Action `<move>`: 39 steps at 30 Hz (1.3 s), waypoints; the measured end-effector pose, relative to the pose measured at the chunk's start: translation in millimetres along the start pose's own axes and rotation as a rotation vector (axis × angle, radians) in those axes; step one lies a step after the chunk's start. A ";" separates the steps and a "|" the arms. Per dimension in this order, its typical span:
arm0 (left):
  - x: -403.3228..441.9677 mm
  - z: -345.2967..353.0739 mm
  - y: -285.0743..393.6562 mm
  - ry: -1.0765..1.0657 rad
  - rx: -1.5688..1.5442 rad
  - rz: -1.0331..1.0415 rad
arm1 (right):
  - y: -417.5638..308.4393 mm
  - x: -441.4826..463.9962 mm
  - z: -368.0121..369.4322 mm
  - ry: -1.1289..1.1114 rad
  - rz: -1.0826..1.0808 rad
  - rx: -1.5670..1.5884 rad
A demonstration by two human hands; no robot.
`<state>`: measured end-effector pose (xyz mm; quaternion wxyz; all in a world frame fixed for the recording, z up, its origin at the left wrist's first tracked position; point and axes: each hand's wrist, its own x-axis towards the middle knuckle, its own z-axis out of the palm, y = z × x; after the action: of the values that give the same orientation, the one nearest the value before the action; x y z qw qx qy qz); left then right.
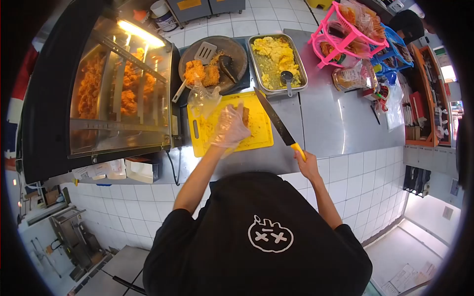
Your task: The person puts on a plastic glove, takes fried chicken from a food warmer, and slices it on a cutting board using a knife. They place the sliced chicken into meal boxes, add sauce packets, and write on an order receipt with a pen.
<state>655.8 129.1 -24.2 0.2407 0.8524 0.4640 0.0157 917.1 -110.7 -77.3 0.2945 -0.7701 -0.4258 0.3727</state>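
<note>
My left hand point(231, 128), in a clear plastic glove, is over the yellow cutting board point(200, 143). Its fingers are curled against a brown fried piece point(246, 116), partly hidden by the hand. My right hand point(308, 166), bare, is closed around the yellow handle of a large knife point(277, 122). The dark blade points up and to the left, off the board's right side, apart from the fried piece. An empty clear plastic glove or bag point(203, 101) lies at the board's top left. Crumbs are scattered on the board.
Beyond the board, a round dark pan point(237, 47) holds breaded pieces point(202, 73), a slotted spatula point(205, 51) and a dark utensil. A metal tray point(304, 81) of yellow food has a spoon in it. A lit display case point(123, 98) stands left; pink baskets point(340, 42) stand right.
</note>
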 end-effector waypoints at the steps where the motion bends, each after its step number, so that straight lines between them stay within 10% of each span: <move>1: -3.4 22.0 -2.2 -0.030 -0.012 -0.034 | -0.4 -1.5 -1.9 -0.001 -0.038 -0.059; 7: -27.7 53.1 -34.2 0.465 0.112 0.057 | -27.2 26.1 -8.1 -0.062 -0.262 -0.352; 12: -65.9 -34.2 -48.9 0.547 -0.613 -0.065 | -43.2 66.5 -13.2 -0.170 -0.444 -0.549; 15: -52.3 -35.2 -40.0 0.665 -0.516 0.010 | -70.5 91.7 -17.4 -0.330 -0.527 -0.668; 29: 31.2 57.4 -80.7 0.810 0.193 0.169 | -78.5 153.6 -1.9 -0.494 -0.719 -0.829; 39: 42.1 64.3 -74.8 0.576 -0.061 -0.057 | -51.9 177.6 14.8 -0.548 -0.694 -0.800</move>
<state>637.3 171.2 -121.1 0.1247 0.7917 0.5365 0.2641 946.1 70.8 -102.9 -0.0347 -0.5128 -0.8205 0.2502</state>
